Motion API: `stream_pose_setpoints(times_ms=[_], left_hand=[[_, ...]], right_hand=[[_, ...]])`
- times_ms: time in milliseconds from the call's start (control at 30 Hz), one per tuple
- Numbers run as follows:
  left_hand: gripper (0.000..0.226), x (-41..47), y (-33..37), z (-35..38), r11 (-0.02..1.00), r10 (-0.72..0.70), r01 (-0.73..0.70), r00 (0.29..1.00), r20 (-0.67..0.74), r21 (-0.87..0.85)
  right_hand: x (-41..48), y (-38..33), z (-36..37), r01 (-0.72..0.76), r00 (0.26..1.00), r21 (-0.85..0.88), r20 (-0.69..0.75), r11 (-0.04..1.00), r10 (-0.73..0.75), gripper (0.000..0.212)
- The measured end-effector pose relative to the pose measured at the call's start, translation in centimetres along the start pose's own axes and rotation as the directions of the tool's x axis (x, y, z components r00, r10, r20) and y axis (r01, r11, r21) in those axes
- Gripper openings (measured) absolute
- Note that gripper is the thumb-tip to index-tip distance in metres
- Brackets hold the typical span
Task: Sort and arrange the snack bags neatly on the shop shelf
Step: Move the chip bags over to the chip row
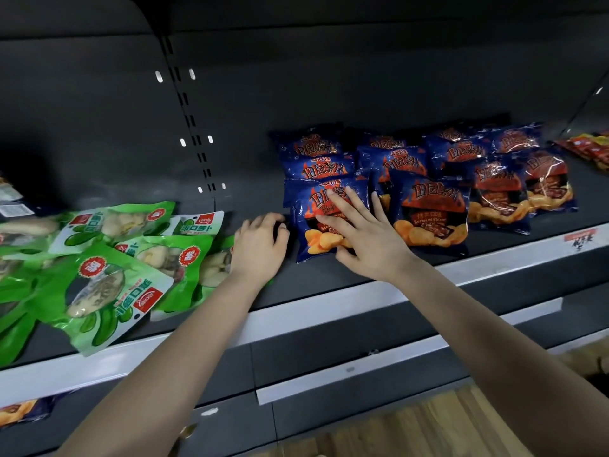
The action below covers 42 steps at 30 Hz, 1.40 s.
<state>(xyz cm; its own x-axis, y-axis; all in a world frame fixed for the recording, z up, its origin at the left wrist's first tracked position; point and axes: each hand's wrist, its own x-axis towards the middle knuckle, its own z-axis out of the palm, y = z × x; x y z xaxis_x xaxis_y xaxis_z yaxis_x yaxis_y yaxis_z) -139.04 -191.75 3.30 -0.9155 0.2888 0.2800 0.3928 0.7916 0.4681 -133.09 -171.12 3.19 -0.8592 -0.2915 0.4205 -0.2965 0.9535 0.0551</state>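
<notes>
The front-left chip bag (308,209) lies on the shelf (313,311) at the left end of the row of blue bags, its top toward the back wall and its long axis running front to back, tipped slightly off square. The right hand (362,239) rests flat on its face with fingers spread and straight, so it is the hand already on the bag. The left hand (260,245) sits just beside the bag's left edge with fingers curled; I cannot tell whether it pinches that edge. Any squaring-up likely means nudging the bag rightward toward its neighbour bag (428,209). The green bags (115,282) lie jumbled further left.
</notes>
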Motion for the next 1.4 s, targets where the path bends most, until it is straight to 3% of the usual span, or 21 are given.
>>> stream_pose_setpoints(times_ms=[533,733,1033,1200,1400], left_hand=[[0.029,0.1,-0.2,0.0,1.0,-0.014,0.015,1.0,0.007,-0.017],[0.029,-0.1,-0.2,-0.2,0.999,-0.033,0.033,0.999,-0.001,-0.04],[0.028,0.1,-0.4,0.1,1.0,-0.003,0.003,1.0,-0.026,-0.012],[0.028,0.2,-0.3,0.5,0.999,0.014,-0.013,1.0,-0.02,0.033],[0.029,0.6,0.2,0.1,1.0,0.012,-0.011,0.999,-0.04,0.02]], right_hand=[[-0.2,-0.1,-0.5,0.048,0.997,0.082,-0.056,0.995,-0.044,0.056],[-0.4,0.3,-1.5,-0.142,0.968,0.173,-0.183,0.975,0.174,0.052],[-1.4,2.5,-3.3,-0.257,0.927,0.12,-0.249,0.959,0.28,0.046],[-2.8,3.3,-3.1,-0.463,0.836,0.035,-0.315,0.886,0.45,0.045],[-3.2,4.4,-2.5,-0.677,0.721,0.026,-0.177,0.735,0.67,0.07]])
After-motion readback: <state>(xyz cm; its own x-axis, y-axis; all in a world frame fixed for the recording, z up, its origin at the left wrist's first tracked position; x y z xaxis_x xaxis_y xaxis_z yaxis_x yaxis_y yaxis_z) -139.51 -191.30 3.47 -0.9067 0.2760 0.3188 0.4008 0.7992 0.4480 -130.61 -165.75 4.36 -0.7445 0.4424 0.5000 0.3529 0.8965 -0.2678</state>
